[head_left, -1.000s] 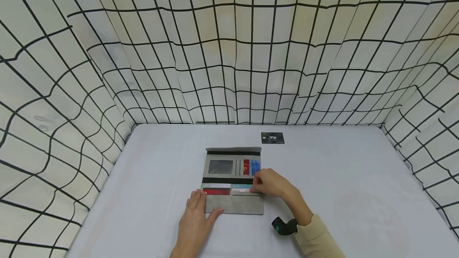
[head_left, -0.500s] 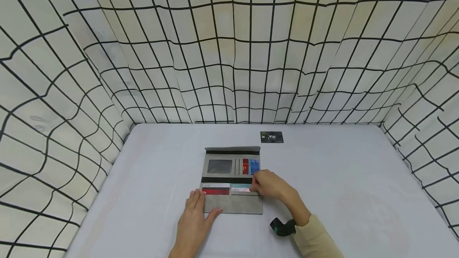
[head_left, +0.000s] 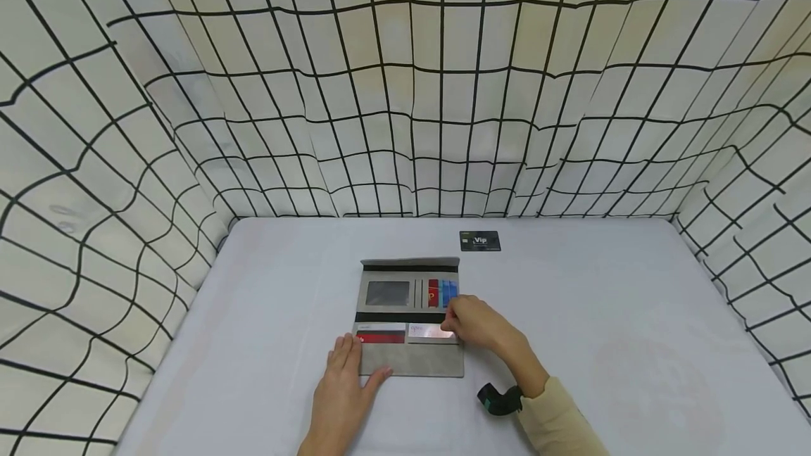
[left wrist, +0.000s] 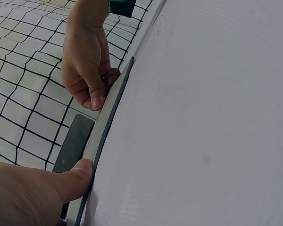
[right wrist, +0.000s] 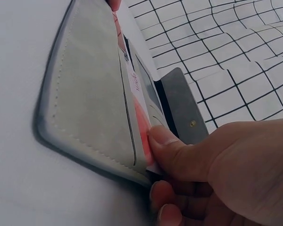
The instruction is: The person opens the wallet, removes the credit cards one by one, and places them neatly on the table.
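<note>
A grey wallet (head_left: 412, 364) lies unfolded on the white table. My left hand (head_left: 342, 389) rests on its lower left edge, fingers extended; in the left wrist view the thumb (left wrist: 78, 179) presses on the edge. My right hand (head_left: 478, 322) pinches the right end of a white and pink card (head_left: 426, 331) at the lower right slot. In the right wrist view this card (right wrist: 142, 125) stands partly out of the slot, under the thumb (right wrist: 165, 136). Beside it a red and white card (head_left: 380, 336) sits in the lower left slot. The pinching fingers are partly hidden behind the card.
Red and blue cards (head_left: 443, 293) fill the upper right slots of the wallet, next to a clear window (head_left: 388, 293). A black Vip card (head_left: 479, 241) lies on the table (head_left: 570, 287) beyond the wallet. A black grid on white covers the surrounding walls.
The white and pink card has slid upward in its slot, covering the blue strip seen above it before. My right hand has risen slightly with it. The left hand keeps its place on the wallet.
</note>
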`<state>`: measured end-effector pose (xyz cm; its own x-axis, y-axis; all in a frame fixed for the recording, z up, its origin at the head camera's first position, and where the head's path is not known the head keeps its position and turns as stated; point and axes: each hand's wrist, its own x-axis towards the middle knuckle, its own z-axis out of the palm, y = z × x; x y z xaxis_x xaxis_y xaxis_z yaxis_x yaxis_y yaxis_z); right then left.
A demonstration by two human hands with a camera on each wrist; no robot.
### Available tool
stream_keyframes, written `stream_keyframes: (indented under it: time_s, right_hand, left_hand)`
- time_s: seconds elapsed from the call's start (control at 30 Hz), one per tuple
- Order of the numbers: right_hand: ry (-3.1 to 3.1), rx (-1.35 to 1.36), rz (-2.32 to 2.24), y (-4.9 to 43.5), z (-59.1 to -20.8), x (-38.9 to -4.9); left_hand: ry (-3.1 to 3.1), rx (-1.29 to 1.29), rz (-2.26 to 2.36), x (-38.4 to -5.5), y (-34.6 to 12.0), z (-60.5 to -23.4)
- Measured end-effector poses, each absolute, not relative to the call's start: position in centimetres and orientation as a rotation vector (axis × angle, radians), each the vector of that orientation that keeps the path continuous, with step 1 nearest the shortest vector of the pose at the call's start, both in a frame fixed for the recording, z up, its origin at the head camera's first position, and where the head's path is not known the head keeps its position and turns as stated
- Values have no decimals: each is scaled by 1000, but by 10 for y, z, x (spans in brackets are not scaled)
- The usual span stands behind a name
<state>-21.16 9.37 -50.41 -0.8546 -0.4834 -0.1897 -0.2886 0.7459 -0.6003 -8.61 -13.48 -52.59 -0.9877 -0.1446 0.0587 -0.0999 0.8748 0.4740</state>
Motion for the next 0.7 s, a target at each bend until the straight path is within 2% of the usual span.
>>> stream_keyframes:
  time_s: [0.7]
  right_hand:
    - [2564,-614,-895,99,-500,-213]
  left_hand:
    - [-2962,196,-742,-86,-135,-526]
